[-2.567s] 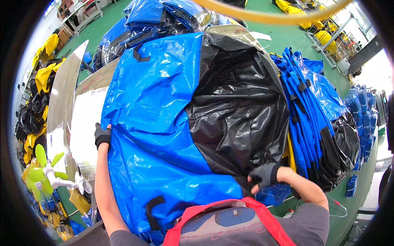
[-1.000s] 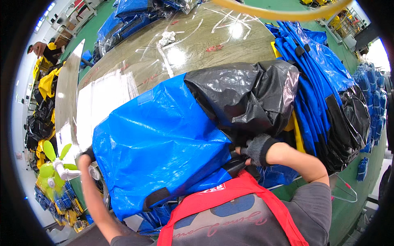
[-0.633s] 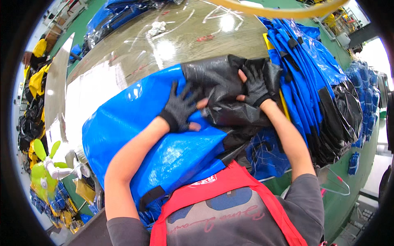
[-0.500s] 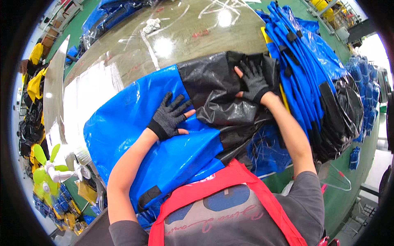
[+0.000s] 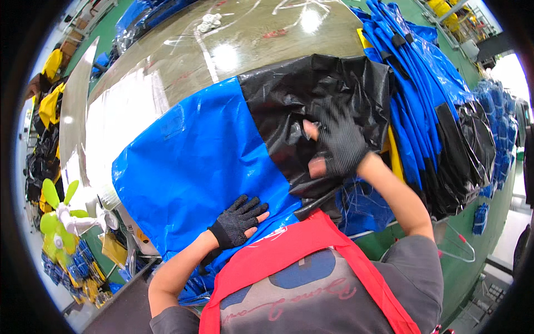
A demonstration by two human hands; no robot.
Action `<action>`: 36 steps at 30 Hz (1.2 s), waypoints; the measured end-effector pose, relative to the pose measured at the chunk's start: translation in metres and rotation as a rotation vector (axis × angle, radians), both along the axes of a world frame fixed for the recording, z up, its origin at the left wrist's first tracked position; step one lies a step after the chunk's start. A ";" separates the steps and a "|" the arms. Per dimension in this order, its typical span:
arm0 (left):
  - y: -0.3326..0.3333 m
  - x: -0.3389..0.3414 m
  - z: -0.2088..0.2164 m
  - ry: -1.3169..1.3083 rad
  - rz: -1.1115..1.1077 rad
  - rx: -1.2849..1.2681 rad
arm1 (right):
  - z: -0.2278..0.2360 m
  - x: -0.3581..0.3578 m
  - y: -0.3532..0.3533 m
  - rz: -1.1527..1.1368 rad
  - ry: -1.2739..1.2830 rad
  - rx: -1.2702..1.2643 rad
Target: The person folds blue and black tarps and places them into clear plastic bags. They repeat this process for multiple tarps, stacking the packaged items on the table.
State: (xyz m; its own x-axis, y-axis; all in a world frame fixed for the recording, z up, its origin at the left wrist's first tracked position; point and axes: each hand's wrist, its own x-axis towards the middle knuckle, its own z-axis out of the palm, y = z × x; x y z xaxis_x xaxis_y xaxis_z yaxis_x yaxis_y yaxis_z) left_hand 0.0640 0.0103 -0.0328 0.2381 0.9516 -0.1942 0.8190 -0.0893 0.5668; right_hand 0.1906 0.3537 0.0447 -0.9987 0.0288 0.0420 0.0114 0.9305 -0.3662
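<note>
A large sheet-like piece of shiny blue and black plastic fabric point(image 5: 194, 150) lies across the table in front of me. Its blue part is on the left, and the wrinkled black part point(image 5: 283, 94) is on the right. My left hand point(image 5: 240, 221), in a dark fingerless work glove, rests flat on the blue part close to my red apron, fingers stretched out. Over the black part, my right hand point(image 5: 340, 142) is slightly blurred, its gloved fingers spread and nothing held. Whether its palm touches the fabric, I cannot tell.
A thick stack of folded blue and black pieces point(image 5: 423, 111) hangs along the table's right side. White cord scraps point(image 5: 209, 23) lie on the worn tabletop point(image 5: 267, 44). A small green-bladed fan point(image 5: 58, 222) stands at the left. More blue bundles point(image 5: 139, 25) sit at the far left.
My left hand has slid toward me over the blue fabric. The right hand has also come nearer to me. The fabric lies flatter, with its black part spread a little farther away and to the right.
</note>
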 end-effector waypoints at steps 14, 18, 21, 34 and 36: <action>0.179 -0.130 0.000 0.119 -0.238 0.404 | 0.036 0.020 -0.050 0.048 0.126 0.135; 0.175 -0.096 -0.030 -0.512 0.065 0.156 | 0.095 -0.066 -0.017 0.021 -0.298 0.160; 0.203 -0.087 0.003 -0.185 0.093 0.259 | 0.052 -0.140 0.066 -0.079 -0.453 -0.064; -0.194 -0.199 0.080 0.634 0.842 -0.035 | -0.038 -0.167 0.107 -0.193 -0.469 -0.223; -0.242 -0.153 0.063 0.583 1.308 0.048 | -0.014 -0.174 0.096 -0.222 -0.529 -0.200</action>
